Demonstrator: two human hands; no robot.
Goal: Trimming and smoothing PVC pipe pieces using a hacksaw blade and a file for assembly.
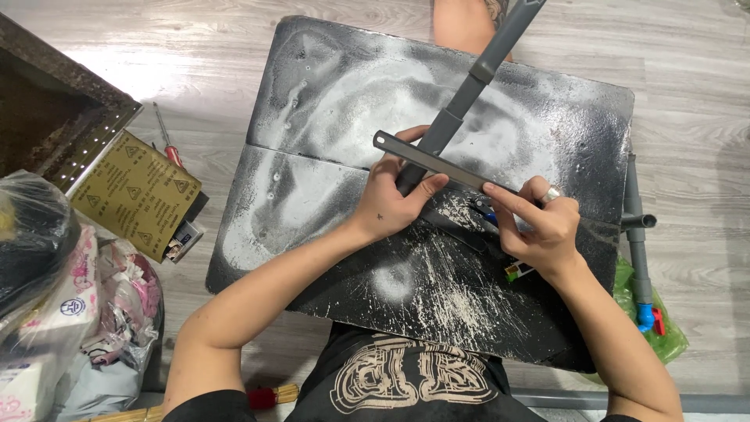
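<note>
A long grey plastic pipe (476, 74) with coupling joints lies slanted across a black, white-dusted board (328, 101). My left hand (394, 199) grips the pipe's near end. A flat grey metal file or saw blade (426, 159) lies across the pipe just above that grip. My right hand (543, 227), with a ring on one finger, holds the tool's right end, its blue-handled part partly hidden under the fingers. White shavings (461, 289) are scattered on the board below the hands.
Sheets of tan sandpaper (137, 191) and a red-handled screwdriver (168, 141) lie on the wooden floor at left. Plastic bags of clutter (70, 305) fill the lower left. More grey pipe with a blue fitting (639, 250) runs along the board's right edge over a green bag.
</note>
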